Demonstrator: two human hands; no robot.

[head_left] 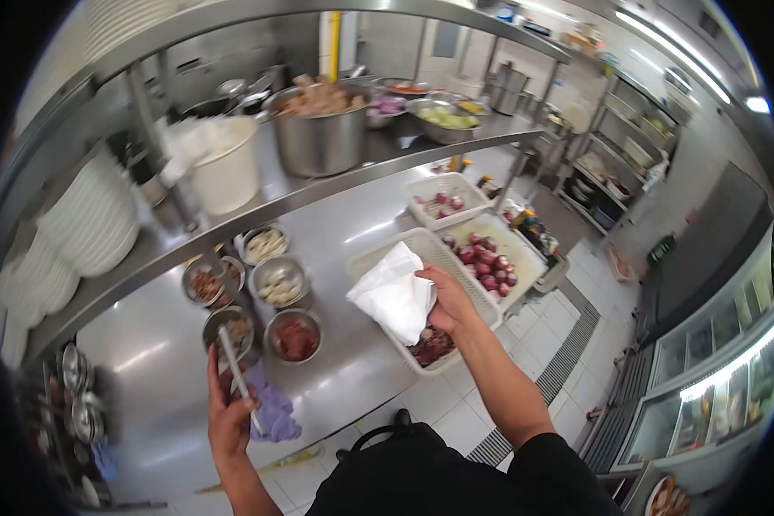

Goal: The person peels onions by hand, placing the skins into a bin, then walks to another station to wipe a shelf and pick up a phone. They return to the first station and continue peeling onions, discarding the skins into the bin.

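Observation:
My right hand (445, 301) is closed on a folded white sheet (394, 288), cloth or paper. It hangs over a white basket (482, 348) with dark red onion pieces or skins (432, 347) in it. In my left hand (230, 413) is a thin, straight, pale object (235, 365) that appears edge-on; its kind cannot be made out. The fingers sit on one side of it and the thumb on the other. Just beside this hand, a crumpled purple cloth or glove (275, 413) lies on the steel table (353, 387).
Several steel bowls stand left of the basket, one with red chopped food (296, 340), one with peeled garlic (279, 285). Red onions (488, 267) lie on a board at right. Above runs a steel shelf (378, 168) bearing a large pot (320, 138) and a white bucket (224, 168).

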